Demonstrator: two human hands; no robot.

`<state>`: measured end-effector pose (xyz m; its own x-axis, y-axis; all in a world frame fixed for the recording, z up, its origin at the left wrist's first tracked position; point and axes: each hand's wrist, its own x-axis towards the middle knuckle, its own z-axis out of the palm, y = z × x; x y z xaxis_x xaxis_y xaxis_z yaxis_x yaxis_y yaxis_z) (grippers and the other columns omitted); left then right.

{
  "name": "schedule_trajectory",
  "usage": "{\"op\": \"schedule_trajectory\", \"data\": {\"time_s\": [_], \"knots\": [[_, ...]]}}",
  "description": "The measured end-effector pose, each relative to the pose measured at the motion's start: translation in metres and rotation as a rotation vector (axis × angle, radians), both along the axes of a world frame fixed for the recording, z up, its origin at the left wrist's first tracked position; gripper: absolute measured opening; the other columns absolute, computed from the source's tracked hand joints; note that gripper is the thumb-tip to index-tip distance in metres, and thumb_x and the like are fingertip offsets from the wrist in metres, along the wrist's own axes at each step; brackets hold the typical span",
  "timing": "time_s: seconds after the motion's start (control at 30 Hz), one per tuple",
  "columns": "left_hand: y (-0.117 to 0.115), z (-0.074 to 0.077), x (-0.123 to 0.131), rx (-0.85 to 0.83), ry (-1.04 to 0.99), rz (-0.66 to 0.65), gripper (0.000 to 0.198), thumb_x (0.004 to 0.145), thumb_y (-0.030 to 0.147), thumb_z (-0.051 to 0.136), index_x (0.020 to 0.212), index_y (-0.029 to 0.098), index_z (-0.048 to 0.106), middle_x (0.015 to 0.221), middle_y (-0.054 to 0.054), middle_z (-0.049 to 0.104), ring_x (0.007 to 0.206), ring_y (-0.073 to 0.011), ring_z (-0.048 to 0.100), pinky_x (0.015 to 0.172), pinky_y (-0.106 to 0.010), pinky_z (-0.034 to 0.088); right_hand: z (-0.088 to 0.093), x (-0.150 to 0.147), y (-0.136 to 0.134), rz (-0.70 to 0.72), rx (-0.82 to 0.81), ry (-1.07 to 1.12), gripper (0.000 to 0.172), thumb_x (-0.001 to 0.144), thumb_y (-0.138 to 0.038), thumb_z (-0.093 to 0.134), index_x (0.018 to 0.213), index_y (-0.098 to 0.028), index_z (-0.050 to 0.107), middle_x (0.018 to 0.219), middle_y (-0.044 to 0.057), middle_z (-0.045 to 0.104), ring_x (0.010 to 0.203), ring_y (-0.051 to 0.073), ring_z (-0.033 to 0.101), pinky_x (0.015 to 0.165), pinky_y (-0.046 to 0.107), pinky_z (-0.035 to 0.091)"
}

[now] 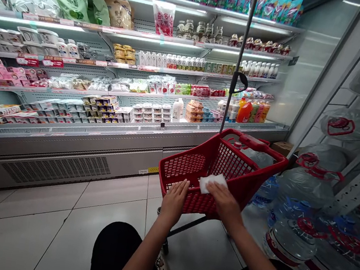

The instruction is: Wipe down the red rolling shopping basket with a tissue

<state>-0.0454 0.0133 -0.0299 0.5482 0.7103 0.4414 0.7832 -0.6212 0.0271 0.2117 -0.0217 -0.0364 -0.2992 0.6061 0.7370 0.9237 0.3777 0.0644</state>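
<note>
A small red plastic shopping cart [182,164] with meshed sides stands before my knees. My left hand [174,197] lies against its near side, fingers stretched up to the rim. In my right hand [224,201] is a folded white cloth [213,183], pressed on the near rim to the right of my left hand. The fingers lie over part of the cloth and hide its lower right edge. A tall dark pole [245,41] with a black hook rises from behind the cart's far end.
An open refrigerated display case [66,137] with several shelves of packed food runs along the far side. Large plastic water bottles [292,240] stand on the right, beside a metal rack [356,191]. Pale floor tiles [96,203] lie to the left of the cart.
</note>
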Motion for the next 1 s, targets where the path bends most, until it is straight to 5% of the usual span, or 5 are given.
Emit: {"op": "schedule_trajectory", "data": {"time_s": [0.17, 0.37, 0.47, 0.77, 1.0], "knots": [[-0.005, 0.001, 0.012, 0.014, -0.045, -0.016, 0.069, 0.097, 0.012, 0.044, 0.163, 0.024, 0.026, 0.164, -0.006, 0.042, 0.145, -0.0237, 0.048, 0.118, -0.043, 0.042, 0.003, -0.033, 0.000, 0.098, -0.058, -0.033, 0.068, 0.091, -0.003, 0.042, 0.155, -0.027, 0.049, 0.148, 0.001, 0.062, 0.137, 0.021, 0.057, 0.121, 0.044, 0.043], [-0.004, 0.011, -0.018, -0.039, -0.082, -0.015, 0.073, 0.098, 0.021, 0.048, 0.165, 0.031, 0.021, 0.164, -0.005, 0.043, 0.142, -0.0262, 0.052, 0.114, -0.046, 0.045, 0.028, 0.073, -0.004, -0.072, 0.022, 0.009, 0.059, 0.098, -0.008, 0.039, 0.152, -0.026, 0.052, 0.144, 0.003, 0.065, 0.135, 0.024, 0.059, 0.116, 0.046, 0.046], [-0.002, 0.014, -0.009, -0.054, -0.090, 0.054, 0.070, 0.098, 0.032, 0.052, 0.163, 0.027, 0.027, 0.162, -0.008, 0.046, 0.139, -0.0311, 0.054, 0.114, -0.052, 0.045, 0.031, 0.093, -0.008, -0.150, 0.074, 0.031, 0.050, 0.102, -0.015, 0.042, 0.150, -0.024, 0.054, 0.144, 0.005, 0.065, 0.137, 0.027, 0.057, 0.116, 0.050, 0.044], [-0.001, 0.019, 0.067, -0.035, -0.092, -0.118, 0.073, 0.097, 0.033, 0.054, 0.163, 0.021, 0.026, 0.164, -0.010, 0.042, 0.144, -0.0292, 0.047, 0.120, -0.049, 0.038, 0.017, 0.010, 0.000, 0.000, -0.042, -0.037, 0.056, 0.096, -0.008, 0.045, 0.147, -0.026, 0.058, 0.143, 0.002, 0.066, 0.134, 0.023, 0.059, 0.115, 0.042, 0.048], [-0.005, 0.025, 0.043, -0.045, -0.083, -0.087, 0.075, 0.098, 0.038, 0.055, 0.165, 0.026, 0.024, 0.160, -0.010, 0.047, 0.136, -0.0324, 0.054, 0.115, -0.051, 0.041, 0.048, 0.119, -0.027, -0.204, 0.064, -0.003, 0.053, 0.102, -0.013, 0.039, 0.152, -0.024, 0.051, 0.152, 0.005, 0.058, 0.144, 0.025, 0.050, 0.120, 0.048, 0.041]]}}
